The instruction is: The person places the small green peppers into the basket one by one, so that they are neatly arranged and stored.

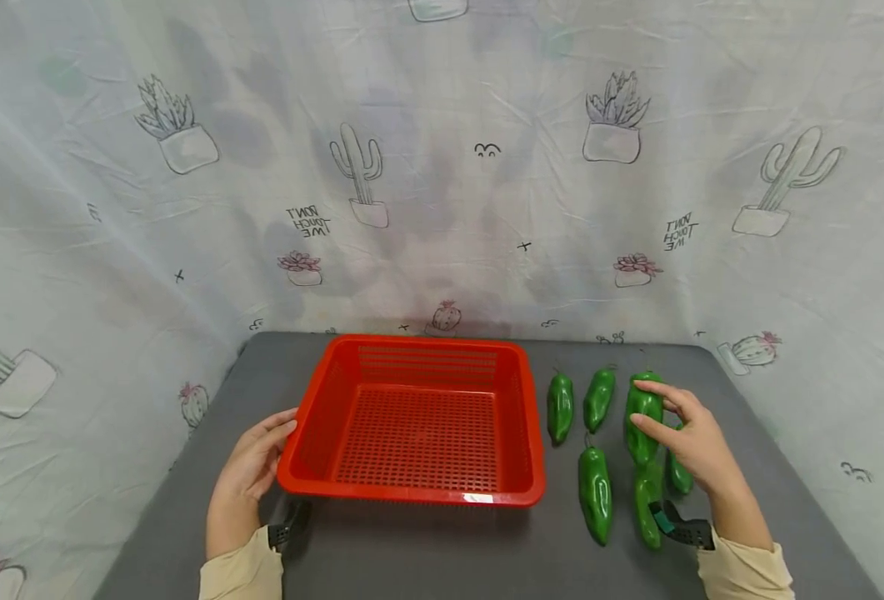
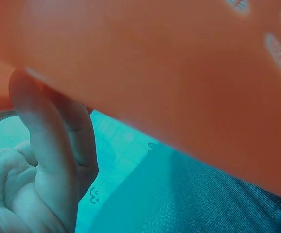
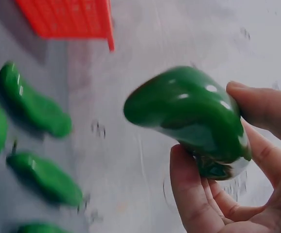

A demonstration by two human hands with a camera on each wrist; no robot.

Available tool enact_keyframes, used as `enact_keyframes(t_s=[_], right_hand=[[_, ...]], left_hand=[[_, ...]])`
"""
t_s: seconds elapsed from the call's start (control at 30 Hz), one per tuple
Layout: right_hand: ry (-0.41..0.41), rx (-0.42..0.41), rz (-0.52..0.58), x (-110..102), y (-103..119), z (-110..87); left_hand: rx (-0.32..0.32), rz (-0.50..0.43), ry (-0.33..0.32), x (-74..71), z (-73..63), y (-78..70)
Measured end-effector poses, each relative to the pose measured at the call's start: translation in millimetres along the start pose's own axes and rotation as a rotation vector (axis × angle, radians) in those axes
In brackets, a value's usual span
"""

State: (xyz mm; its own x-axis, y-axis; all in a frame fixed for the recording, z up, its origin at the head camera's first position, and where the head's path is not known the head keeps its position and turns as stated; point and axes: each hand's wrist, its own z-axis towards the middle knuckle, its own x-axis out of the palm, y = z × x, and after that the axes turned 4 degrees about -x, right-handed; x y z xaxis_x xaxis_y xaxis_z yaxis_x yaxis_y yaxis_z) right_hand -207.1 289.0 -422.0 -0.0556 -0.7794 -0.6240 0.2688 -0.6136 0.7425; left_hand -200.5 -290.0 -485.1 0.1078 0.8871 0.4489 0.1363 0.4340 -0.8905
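Observation:
A red plastic basket with a slotted bottom stands at the middle of the grey table, with nothing inside. At its left rim, my left hand grips the edge, fingertips against the red plastic wall in the left wrist view. To the basket's right, my right hand pinches a large glossy green pepper between thumb and fingers. The right wrist view shows this pepper raised off the table, its blunt end pointing away from the palm.
Several more green peppers lie right of the basket: one beside its rim, one farther right, one nearer me. Another pepper lies below the held one, and one is partly behind my right hand. A patterned curtain surrounds the table.

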Motion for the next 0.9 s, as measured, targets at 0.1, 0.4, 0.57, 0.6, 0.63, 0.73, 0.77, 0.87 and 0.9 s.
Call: enact_keyframes(t_s=[0.1, 0.4, 0.57, 0.6, 0.63, 0.73, 0.77, 0.87, 0.9], right_hand=[[0.02, -0.045, 0.018, 12, 10, 11.6], [0.052, -0.108, 0.095, 35, 32, 36.5], [0.073, -0.134, 0.134, 46, 44, 46.7], [0.077, -0.137, 0.14, 49, 45, 48.9], [0.08, -0.141, 0.143, 51, 47, 51.1], [0.091, -0.149, 0.16, 60, 53, 57.5], [0.097, -0.156, 0.173, 62, 55, 59.7], [0.126, -0.164, 0.226, 71, 62, 65.9], [0.138, -0.164, 0.242, 74, 64, 67.9]], left_hand=[[0.002, -0.011, 0.003, -0.7, -0.6, -1.5], [0.002, -0.005, 0.0, 1.9, 0.0, -1.3], [0.002, -0.005, -0.012, 2.3, -0.4, -1.1], [0.001, -0.005, -0.015, 2.4, -0.4, -1.2], [0.001, -0.006, -0.015, 2.5, -0.4, -1.3], [0.0, -0.011, -0.012, 2.8, -0.2, -1.5], [0.001, -0.012, -0.012, 3.0, -0.2, -1.6], [0.0, -0.009, -0.018, 3.6, -0.2, -1.5], [-0.002, -0.005, -0.023, 3.8, -0.2, -1.5]])
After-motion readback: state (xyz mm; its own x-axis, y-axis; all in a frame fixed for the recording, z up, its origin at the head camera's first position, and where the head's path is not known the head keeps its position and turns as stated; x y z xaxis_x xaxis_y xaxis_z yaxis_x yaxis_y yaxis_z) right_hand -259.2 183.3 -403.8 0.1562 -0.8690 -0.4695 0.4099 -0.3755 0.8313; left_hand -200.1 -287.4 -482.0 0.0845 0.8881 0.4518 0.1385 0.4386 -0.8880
